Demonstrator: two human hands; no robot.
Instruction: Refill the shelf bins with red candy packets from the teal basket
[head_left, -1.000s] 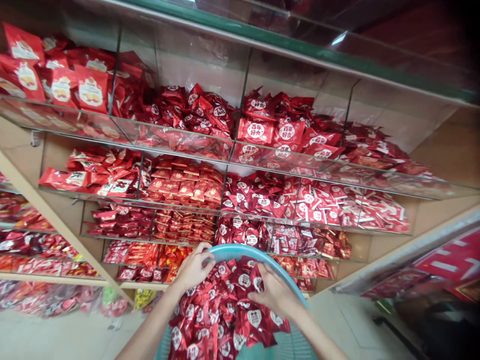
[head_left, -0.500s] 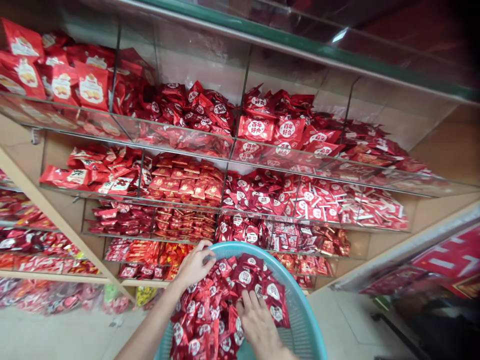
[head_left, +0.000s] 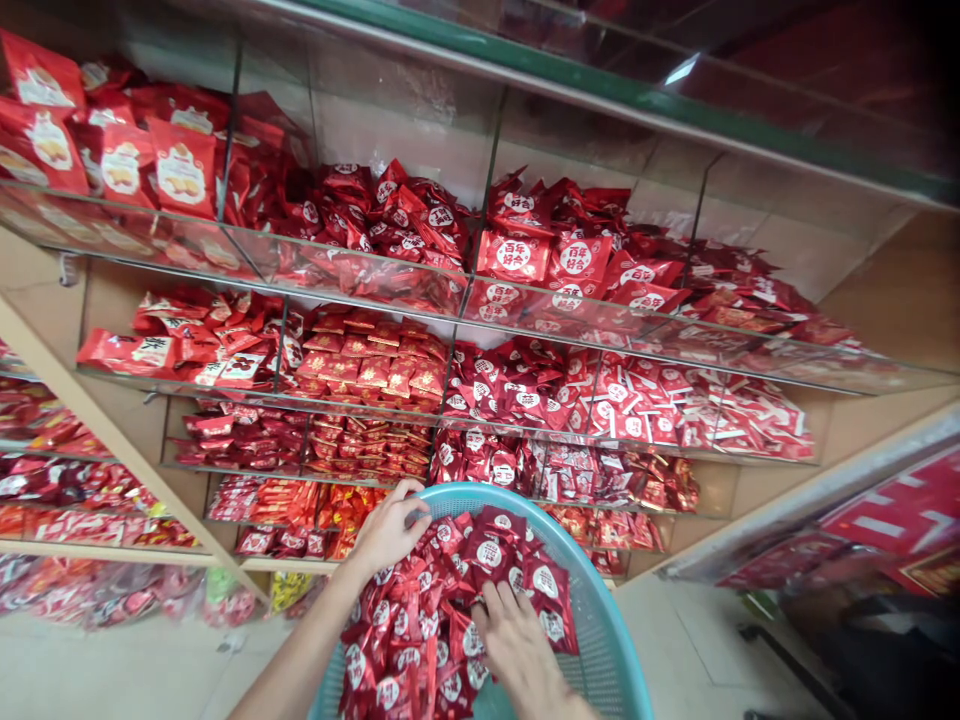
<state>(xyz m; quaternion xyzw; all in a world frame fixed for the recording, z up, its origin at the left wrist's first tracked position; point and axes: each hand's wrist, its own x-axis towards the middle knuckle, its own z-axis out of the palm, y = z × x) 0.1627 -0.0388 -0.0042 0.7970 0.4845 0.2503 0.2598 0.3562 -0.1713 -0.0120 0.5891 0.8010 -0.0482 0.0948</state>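
Observation:
A turquoise plastic basket (head_left: 600,590) with perforated sides holds a heap of small red candy packets (head_left: 405,620) with white round labels and dark lettering. My left hand (head_left: 390,530) is closed over the basket's far left rim, its fingers curled round the edge. Inside the basket, my right hand (head_left: 514,635) lies palm down on the packets, touching them with its fingers and thumb apart. What is under the right palm is hidden. Several darker red packets (head_left: 551,600) lie just beyond and right of that hand.
Tiered shelves with clear fronts (head_left: 360,285) rise ahead, split into compartments of red packets. Large red cookie packets (head_left: 184,165) stand at upper left. A slanted wooden divider (head_left: 112,440) runs at left. Bagged goods (head_left: 97,590) sit low on the left, above a tiled floor (head_left: 697,640).
Beside my right hand's thumb, a red packet has shifted and turned slightly. My left hand stays on the rim. The basket barely moves.

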